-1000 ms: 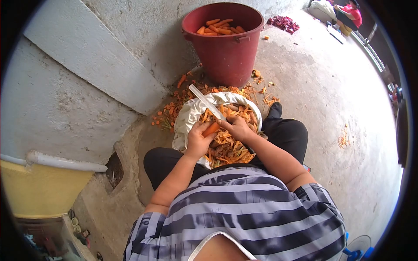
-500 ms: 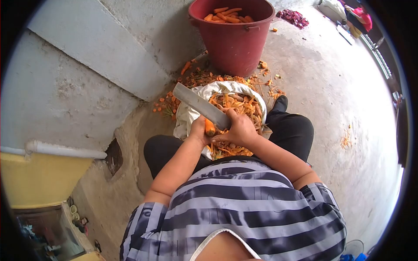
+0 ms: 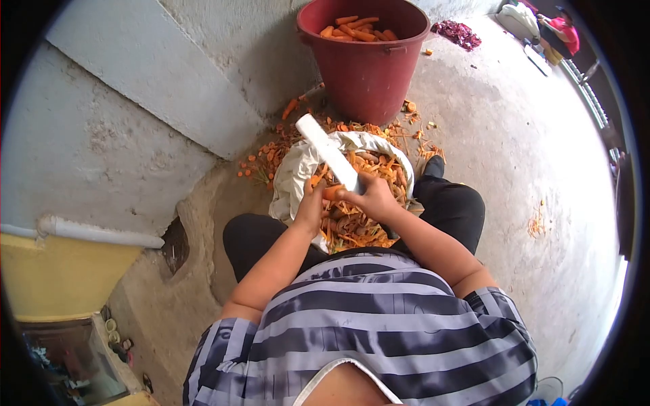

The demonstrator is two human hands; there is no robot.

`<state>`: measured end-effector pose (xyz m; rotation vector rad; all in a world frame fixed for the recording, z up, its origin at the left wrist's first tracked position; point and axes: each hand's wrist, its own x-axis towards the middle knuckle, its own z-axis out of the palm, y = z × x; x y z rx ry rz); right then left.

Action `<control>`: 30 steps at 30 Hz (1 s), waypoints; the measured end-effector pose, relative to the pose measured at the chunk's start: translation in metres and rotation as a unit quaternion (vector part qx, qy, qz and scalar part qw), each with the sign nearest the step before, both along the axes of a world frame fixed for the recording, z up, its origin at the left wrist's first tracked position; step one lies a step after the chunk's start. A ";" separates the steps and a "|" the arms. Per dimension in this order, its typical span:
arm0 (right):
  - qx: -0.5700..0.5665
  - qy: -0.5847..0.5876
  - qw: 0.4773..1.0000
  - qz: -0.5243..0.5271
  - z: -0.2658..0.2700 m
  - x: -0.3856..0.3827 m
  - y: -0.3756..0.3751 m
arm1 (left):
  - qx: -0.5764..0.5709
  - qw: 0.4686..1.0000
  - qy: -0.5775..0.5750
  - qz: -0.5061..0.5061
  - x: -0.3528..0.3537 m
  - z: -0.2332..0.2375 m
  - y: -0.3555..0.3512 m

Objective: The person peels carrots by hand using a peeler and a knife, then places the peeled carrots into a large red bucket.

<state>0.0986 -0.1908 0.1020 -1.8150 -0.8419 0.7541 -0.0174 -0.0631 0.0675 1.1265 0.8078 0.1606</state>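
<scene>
Over the white sack (image 3: pixel 290 177) between my knees, my left hand (image 3: pixel 309 211) is closed around a carrot (image 3: pixel 332 193). My right hand (image 3: pixel 376 199) grips a knife (image 3: pixel 329 153) with a broad, long blade, which catches bright light and points up and to the left. The right thumb lies close to the carrot; whether it touches cannot be made out. Carrot peelings and cut ends (image 3: pixel 359 227) fill the sack's open mouth. My fingers hide the knife's handle and part of the carrot.
A red bucket (image 3: pixel 365 81) holding carrots (image 3: pixel 359 28) stands beyond the sack. Peelings and carrot slices (image 3: pixel 267 159) litter the floor around it. A grey wall (image 3: pixel 135 101) rises at left. Far right, a person in a pink top (image 3: pixel 563 34) sits near dark red scraps (image 3: pixel 458 35).
The knife blade has swung to a steeper angle and now shines white. The carrot in my left hand has turned from nearly upright to more sideways. My right hand has shifted slightly.
</scene>
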 end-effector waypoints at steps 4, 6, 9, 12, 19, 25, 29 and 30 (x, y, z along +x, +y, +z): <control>-0.021 0.259 0.966 0.004 0.001 0.019 -0.007 | 0.462 0.869 -0.118 -0.132 -0.010 0.017 0.007; 0.012 0.243 0.970 0.021 -0.012 0.022 -0.008 | 0.383 0.901 -0.094 -0.180 -0.011 0.035 0.002; 0.043 0.150 0.988 0.023 -0.013 0.022 -0.005 | 0.459 0.864 -0.064 -0.196 -0.009 0.046 -0.002; 0.028 0.022 0.999 0.014 -0.005 0.025 -0.005 | 0.506 0.839 -0.050 -0.194 -0.006 0.042 -0.006; 0.023 -0.050 0.996 0.068 -0.018 0.036 -0.005 | 0.404 0.870 -0.006 -0.281 -0.005 0.057 -0.005; 0.007 0.066 0.994 0.086 -0.003 0.023 -0.008 | 0.361 0.897 -0.042 -0.253 0.000 0.027 -0.005; -0.111 0.131 0.985 0.029 -0.036 0.021 -0.002 | 0.582 0.778 0.125 -0.201 0.001 0.021 -0.026; -0.142 0.154 0.978 0.016 -0.043 0.021 0.000 | 0.611 0.760 0.129 -0.181 0.001 0.012 -0.027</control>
